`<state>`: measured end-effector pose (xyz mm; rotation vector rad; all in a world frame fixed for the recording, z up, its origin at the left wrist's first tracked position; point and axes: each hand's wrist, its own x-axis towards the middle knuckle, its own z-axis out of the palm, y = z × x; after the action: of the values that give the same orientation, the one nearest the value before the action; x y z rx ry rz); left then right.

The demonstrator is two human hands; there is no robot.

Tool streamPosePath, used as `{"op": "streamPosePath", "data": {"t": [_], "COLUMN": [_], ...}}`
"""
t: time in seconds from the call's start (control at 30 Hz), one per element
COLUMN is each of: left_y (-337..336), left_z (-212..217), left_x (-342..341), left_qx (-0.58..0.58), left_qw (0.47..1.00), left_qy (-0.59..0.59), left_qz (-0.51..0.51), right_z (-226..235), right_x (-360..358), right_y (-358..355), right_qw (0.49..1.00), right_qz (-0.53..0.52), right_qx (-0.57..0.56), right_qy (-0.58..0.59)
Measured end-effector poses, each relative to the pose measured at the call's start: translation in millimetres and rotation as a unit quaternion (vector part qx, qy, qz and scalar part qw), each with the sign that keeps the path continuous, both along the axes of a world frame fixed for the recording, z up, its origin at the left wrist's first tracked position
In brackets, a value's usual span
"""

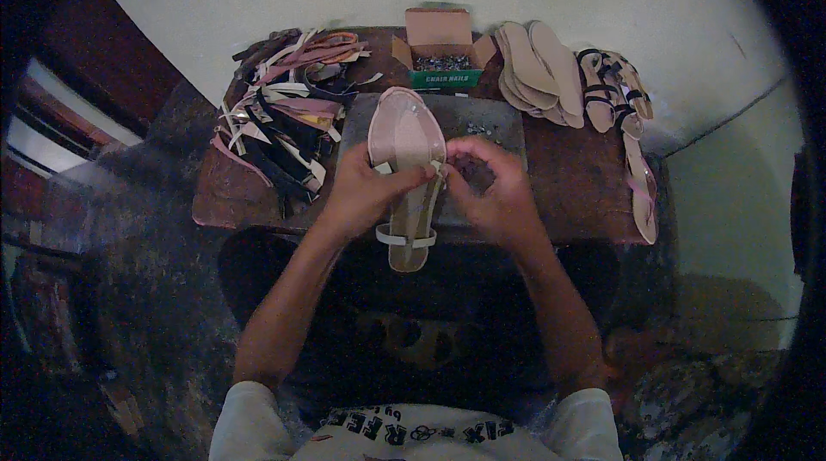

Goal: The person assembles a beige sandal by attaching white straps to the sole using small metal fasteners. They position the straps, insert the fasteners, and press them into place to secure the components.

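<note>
Over the near part of the table I hold up a sandal sole [411,138], pinkish at the broad toe end and tan toward the heel. A thin white strap [408,241] crosses it near the heel. My left hand [365,189] grips the sole from its left side, with the thumb laid across it. At the sole's right edge, my right hand [494,182] pinches the end of a small pale strap between thumb and forefinger. How far that strap reaches round the underside is hidden.
A dark slab [509,138] lies on the brown table [585,194], bearing some loose nails [482,129]. Behind it stands an open green box [446,78] of nails. A heap of strap strips [288,108] covers the left; stacked insoles [555,74] and strapped sandals [615,86] lie right.
</note>
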<state>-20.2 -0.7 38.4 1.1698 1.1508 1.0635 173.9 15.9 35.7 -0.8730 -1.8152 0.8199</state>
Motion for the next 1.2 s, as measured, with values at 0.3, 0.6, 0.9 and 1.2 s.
{"op": "streamPosePath", "data": {"t": [0.3, 0.6, 0.9, 1.2], "left_y": [8, 7, 5, 5], "left_z": [0, 4, 2, 4], "left_x": [-4, -6, -1, -11], "left_qx": [0.006, 0.065, 0.052, -0.032], "left_qw": [1.0, 0.997, 0.998, 0.998], "left_qy": [0.009, 0.036, 0.039, -0.047], "left_qz": [-0.008, -0.027, -0.016, -0.023], "right_z": [-1, 9, 11, 3], "right_x": [1, 6, 9, 12], "right_y": [2, 2, -1, 3], "right_qw": [0.999, 0.999, 0.997, 0.997], "right_qz": [0.002, 0.015, -0.007, 0.01], "right_qx": [-0.046, -0.013, -0.055, -0.024], "right_qy": [0.004, -0.04, -0.059, -0.075]}}
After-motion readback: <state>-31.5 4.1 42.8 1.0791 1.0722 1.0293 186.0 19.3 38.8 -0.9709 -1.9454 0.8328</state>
